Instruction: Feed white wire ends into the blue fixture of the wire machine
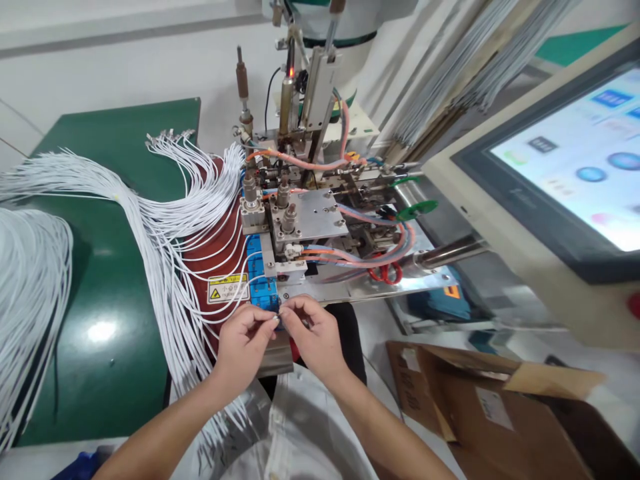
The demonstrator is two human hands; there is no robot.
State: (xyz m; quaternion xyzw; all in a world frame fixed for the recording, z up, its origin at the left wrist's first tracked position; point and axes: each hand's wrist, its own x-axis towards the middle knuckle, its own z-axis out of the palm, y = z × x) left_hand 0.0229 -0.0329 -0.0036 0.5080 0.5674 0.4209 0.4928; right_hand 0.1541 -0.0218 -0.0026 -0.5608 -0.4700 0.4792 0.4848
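Note:
My left hand (pixel 245 343) is closed in a pinch at the near end of a row of blue clamping blocks (pixel 261 277). Between its thumb and index finger shows the small, shiny tip of what looks like a white cable (pixel 220 320). Fingertips of my right hand (pixel 314 335) are pinched together close beside that tip; whatever they hold is too small to make out. Several white cables run from the bundle (pixel 150 247) on the left across to the blue blocks. The blocks lie along the left edge of a bench machine (pixel 313 213) with metal plates and cylinders.
A yellow-and-white warning label (pixel 229 289) sits on the reddish-brown surface left of the blocks. More white cables (pixel 33 287) lie on the green table (pixel 107 373). A touch screen (pixel 575 160) overhangs at right, above an open cardboard box (pixel 500 413). A green-flanged spool (pixel 413 200) stands behind.

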